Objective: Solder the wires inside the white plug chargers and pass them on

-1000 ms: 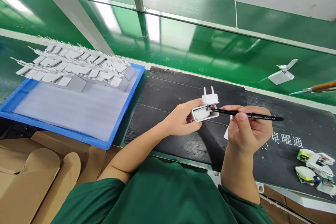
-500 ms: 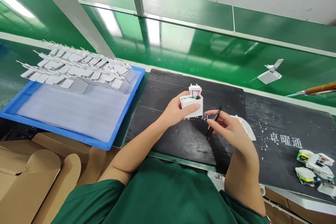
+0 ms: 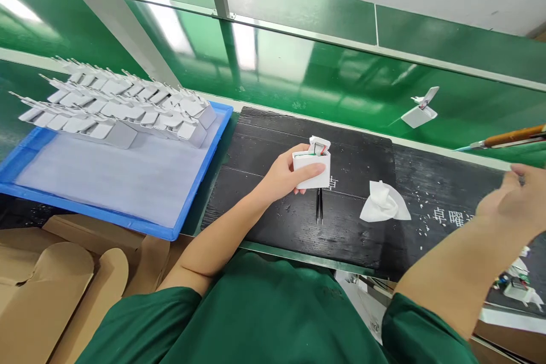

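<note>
My left hand (image 3: 288, 173) grips a white plug adapter housing (image 3: 314, 173), with its pronged cap (image 3: 319, 143) tilted up on top. Red and green wires show between cap and case. Black tweezers (image 3: 319, 206) lie on the dark mat just below the housing. Out at the right, my right hand (image 3: 514, 199) is raised with nothing visible in it, its fingers loosely apart and slightly blurred. Just above it, a pointed tool with an orange-brown handle (image 3: 512, 137) juts in from the right edge. A crumpled white cloth or tissue (image 3: 384, 202) lies between my hands.
On the left, a blue tray (image 3: 183, 222) holds rows of white adapters (image 3: 102, 105). Another opened adapter (image 3: 420, 114) lies on the green surface behind the mat (image 3: 264, 148). Circuit parts (image 3: 518, 284) sit at the lower right, cardboard boxes (image 3: 55, 284) at lower left.
My right hand has let go of the tweezers, now lying on the mat, and moved right and upward toward the orange-handled tool. My left hand still holds the adapter housing.
</note>
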Tool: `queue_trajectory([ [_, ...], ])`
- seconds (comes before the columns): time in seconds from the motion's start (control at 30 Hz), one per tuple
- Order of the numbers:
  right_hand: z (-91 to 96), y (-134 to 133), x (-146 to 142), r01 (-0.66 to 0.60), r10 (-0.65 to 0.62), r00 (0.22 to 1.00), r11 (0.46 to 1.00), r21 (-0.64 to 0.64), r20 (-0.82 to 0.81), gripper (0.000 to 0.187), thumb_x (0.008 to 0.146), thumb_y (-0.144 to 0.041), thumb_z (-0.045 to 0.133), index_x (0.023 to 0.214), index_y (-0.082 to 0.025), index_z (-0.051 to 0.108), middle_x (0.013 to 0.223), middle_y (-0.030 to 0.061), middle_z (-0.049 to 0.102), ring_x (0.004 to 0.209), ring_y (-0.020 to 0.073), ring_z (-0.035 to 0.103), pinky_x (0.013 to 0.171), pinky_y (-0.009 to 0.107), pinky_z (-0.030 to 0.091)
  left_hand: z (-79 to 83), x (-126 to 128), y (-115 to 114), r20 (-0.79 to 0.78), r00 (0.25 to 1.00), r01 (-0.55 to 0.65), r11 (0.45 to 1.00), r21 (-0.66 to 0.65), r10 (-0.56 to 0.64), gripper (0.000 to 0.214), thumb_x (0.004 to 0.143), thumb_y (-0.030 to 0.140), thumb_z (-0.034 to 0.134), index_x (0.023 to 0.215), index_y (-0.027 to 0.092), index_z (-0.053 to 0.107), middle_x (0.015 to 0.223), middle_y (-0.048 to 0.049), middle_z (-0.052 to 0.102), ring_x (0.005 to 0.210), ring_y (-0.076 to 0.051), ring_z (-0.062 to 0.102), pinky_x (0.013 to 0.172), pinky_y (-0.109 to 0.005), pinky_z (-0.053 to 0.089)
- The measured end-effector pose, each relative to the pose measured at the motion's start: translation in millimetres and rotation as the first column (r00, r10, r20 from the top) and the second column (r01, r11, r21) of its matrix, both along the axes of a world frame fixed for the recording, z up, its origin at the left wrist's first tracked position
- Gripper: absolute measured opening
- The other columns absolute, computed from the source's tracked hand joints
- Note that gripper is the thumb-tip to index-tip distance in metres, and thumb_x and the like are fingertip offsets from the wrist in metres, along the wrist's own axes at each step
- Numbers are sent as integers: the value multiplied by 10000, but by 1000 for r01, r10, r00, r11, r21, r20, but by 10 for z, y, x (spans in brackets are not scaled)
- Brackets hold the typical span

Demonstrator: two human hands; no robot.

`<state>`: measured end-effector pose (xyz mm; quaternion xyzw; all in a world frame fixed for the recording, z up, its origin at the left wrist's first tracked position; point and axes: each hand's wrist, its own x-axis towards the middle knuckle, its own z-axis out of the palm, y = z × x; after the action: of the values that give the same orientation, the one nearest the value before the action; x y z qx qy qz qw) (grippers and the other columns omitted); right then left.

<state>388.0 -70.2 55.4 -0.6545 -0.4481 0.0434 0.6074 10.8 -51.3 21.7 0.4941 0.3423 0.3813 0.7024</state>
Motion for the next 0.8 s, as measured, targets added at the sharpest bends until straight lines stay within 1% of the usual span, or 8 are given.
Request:
queue_trajectory([
  [0.07, 70, 153, 78, -39, 30, 991, 996, -76, -127, 242, 607, -238, 587, 828, -310, 519, 1171, 23, 593, 1317, 274, 504, 1077, 580, 360, -5, 14, 11, -12, 1000, -7, 1000, 29, 8, 440, 764, 440, 756, 1117, 196, 659, 769, 17, 679, 532, -71, 565, 439, -165, 410],
  [0.13, 102, 306, 30, -44, 34, 989, 997, -63, -145, 249, 567, -216, 595, 772, -286, 473, 1068, 16, 623, 1133, 240, 603, 1029, 527, 400, -28, 32, 26, -37, 999, -22, 997, 69, 25, 438, 733, 386, 782, 1112, 193, 677, 869, -2, 711, 650, -93, 616, 536, -174, 463],
  [0.27, 59, 507, -257, -104, 117, 988, 986, 134, -98, 302, 528, -263, 598, 781, -287, 434, 860, 1, 600, 872, 202, 615, 951, 468, 443, -103, 73, 49, -122, 990, -57, 990, 132, 73, 476, 741, 323, 786, 1187, 197, 680, 1070, -42, 738, 910, -155, 679, 806, -241, 520],
  [0.37, 15, 542, -576, -185, 206, 975, 959, 216, -81, 390, 506, -331, 574, 873, -287, 449, 790, -7, 585, 795, 215, 616, 867, 476, 474, -146, 104, 59, -182, 977, -85, 985, 153, 113, 485, 754, 303, 779, 1215, 192, 676, 1151, -62, 730, 995, -188, 688, 883, -277, 522],
  [0.5, 56, 428, -1121, -349, 377, 924, 897, 273, -58, 431, 570, -370, 605, 985, -324, 497, 767, -27, 539, 712, 182, 569, 869, 474, 517, -196, 145, 75, -264, 949, -130, 976, 175, 174, 513, 739, 242, 791, 1233, 182, 670, 1210, -83, 717, 1050, -212, 691, 936, -314, 535],
  [0.67, 217, 127, -1727, -630, 621, 772, 719, 292, 135, 561, 674, -556, 615, 1200, -377, 544, 802, -6, 432, 696, 191, 519, 821, 485, 560, -308, 195, 90, -280, 944, -126, 973, 192, 177, 499, 740, 257, 806, 1218, 200, 678, 1188, -74, 729, 1031, -215, 706, 949, -342, 548],
  [0.73, 261, 32, -1878, -662, 628, 750, 704, 258, 209, 601, 718, -602, 592, 1277, -397, 511, 822, 1, 414, 692, 191, 513, 785, 476, 570, -337, 208, 84, -259, 948, -131, 968, 216, 186, 491, 744, 261, 807, 1216, 210, 680, 1198, -69, 724, 1046, -215, 702, 950, -338, 546],
  [0.8, 283, -29, -1982, -638, 590, 768, 738, 220, 250, 612, 775, -636, 517, 1343, -422, 443, 813, 1, 394, 654, 188, 495, 713, 459, 572, -333, 212, 69, -246, 951, -123, 958, 257, 188, 469, 761, 265, 795, 1213, 217, 681, 1191, -66, 721, 1054, -213, 695, 937, -325, 542],
])
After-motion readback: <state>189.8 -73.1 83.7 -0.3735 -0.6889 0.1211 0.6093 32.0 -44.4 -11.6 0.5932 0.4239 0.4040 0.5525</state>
